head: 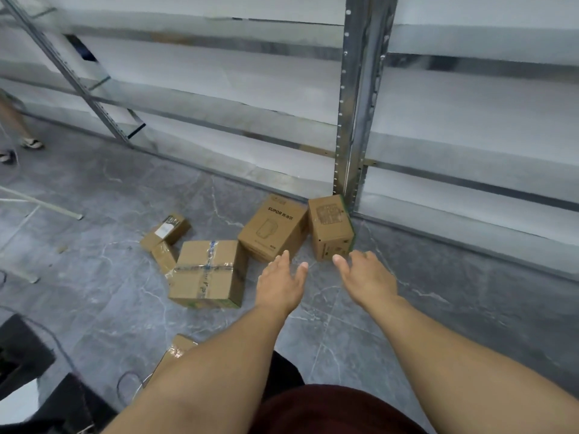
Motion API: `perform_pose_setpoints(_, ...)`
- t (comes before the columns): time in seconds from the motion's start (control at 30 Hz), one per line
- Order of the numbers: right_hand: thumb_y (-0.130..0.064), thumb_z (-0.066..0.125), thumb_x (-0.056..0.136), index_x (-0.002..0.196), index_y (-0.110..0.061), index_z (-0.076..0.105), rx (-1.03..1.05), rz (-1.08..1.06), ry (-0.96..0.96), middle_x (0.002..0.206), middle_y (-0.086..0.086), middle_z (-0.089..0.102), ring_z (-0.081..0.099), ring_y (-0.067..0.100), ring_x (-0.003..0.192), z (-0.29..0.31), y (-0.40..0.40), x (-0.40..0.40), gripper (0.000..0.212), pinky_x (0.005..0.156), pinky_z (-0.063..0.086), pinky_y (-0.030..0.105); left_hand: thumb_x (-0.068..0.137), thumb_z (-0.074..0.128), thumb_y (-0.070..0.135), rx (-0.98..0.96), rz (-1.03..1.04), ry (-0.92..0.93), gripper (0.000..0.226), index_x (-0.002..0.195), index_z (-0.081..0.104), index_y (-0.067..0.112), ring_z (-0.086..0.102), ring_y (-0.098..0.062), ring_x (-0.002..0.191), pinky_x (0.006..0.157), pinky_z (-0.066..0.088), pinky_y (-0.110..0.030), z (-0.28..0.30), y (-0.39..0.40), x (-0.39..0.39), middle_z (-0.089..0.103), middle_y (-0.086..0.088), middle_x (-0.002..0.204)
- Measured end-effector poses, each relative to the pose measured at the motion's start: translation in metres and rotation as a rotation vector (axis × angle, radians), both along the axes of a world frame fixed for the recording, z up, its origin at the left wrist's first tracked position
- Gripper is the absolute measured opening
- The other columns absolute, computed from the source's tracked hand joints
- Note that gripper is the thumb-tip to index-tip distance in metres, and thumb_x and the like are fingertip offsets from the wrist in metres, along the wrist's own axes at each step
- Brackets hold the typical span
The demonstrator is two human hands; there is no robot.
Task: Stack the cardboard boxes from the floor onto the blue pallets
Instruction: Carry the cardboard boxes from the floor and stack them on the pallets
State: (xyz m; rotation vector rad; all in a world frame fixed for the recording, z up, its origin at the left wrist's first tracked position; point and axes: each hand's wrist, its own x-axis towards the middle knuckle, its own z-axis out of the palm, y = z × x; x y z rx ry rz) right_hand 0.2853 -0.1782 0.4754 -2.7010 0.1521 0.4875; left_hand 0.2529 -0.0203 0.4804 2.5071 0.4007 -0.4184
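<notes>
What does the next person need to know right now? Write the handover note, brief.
Left hand and right hand: both open, empty, reaching toward the SUPOR box and the box by the rack post.
Also on the floor: taped box, two small boxes, one more near the left forearm.
No blue pallets in view.
Done: nothing visible.
Left: lift and stack every box.

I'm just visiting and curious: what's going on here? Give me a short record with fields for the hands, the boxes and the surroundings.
left hand: left hand open, holding nothing, reaching toward the boxes
right hand: right hand open, holding nothing
nearest boxes: SUPOR box and upright box, side by side by the shelf post
other boxes: taped box, two small boxes beside it
floor: grey marbled floor
pallets: none in view
</notes>
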Motion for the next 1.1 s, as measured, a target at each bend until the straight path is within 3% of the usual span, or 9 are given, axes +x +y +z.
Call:
perform_pose_setpoints(0.17, -0.060, 0.026, 0.093, 0.117, -0.016, 0.052, 0.011, -0.092, 0.022, 0.121, 0.010, 0.051, 0.052, 0.030, 0.112, -0.010, -0.017, 0.027, 0.057, 0.075, 0.038, 0.036, 0.096, 0.034, 0.048, 0.007, -0.089, 0.006, 0.065, 0.148, 0.018, 0.014, 0.020, -0.023, 0.143, 0.116, 0.018, -0.039, -0.006, -0.016, 0.043, 0.023, -0.008, 0.155)
perform_pose_setpoints(0.33, -0.057, 0.027, 0.094, 0.131, -0.013, 0.046, 0.067, -0.206, 0.079, 0.134, 0.012, 0.044, 0.046, 0.031, 0.122, -0.018, -0.020, 0.065, 0.060, 0.090, 0.041, 0.041, 0.096, 0.035, 0.048, 0.029, -0.251, 0.035, 0.065, 0.148, 0.019, 0.013, 0.024, -0.024, 0.141, 0.115, 0.020, -0.038, -0.022, -0.024, 0.104, 0.027, -0.009, 0.153)
perform_pose_setpoints(0.67, -0.053, 0.032, 0.096, 0.142, -0.011, 0.033, 0.091, -0.569, 0.298, 0.144, 0.014, 0.037, 0.040, 0.031, 0.130, -0.033, 0.017, 0.184, 0.063, 0.100, 0.037, 0.041, 0.091, 0.045, 0.047, 0.037, -0.509, 0.169, 0.070, 0.148, 0.018, 0.018, 0.034, -0.027, 0.134, 0.110, 0.030, -0.041, -0.049, 0.017, 0.285, 0.033, -0.007, 0.149)
perform_pose_setpoints(0.83, -0.043, 0.042, 0.094, 0.140, -0.014, 0.034, 0.133, -0.676, 0.370, 0.140, 0.011, 0.042, 0.043, 0.030, 0.126, -0.061, 0.031, 0.231, 0.055, 0.099, 0.039, 0.040, 0.087, 0.048, 0.047, 0.064, -0.590, 0.283, 0.062, 0.140, 0.030, 0.021, 0.040, -0.029, 0.129, 0.105, 0.036, -0.048, -0.081, 0.025, 0.359, 0.038, -0.007, 0.144)
perform_pose_setpoints(1.1, -0.042, 0.041, 0.094, 0.137, -0.009, 0.037, 0.216, -0.844, 0.474, 0.137, 0.012, 0.040, 0.046, 0.032, 0.122, -0.135, 0.008, 0.276, 0.054, 0.094, 0.041, 0.039, 0.091, 0.050, 0.036, 0.026, -0.572, 0.399, 0.069, 0.148, 0.015, 0.020, 0.028, -0.028, 0.137, 0.108, 0.027, -0.041, -0.151, 0.000, 0.423, 0.025, -0.006, 0.152)
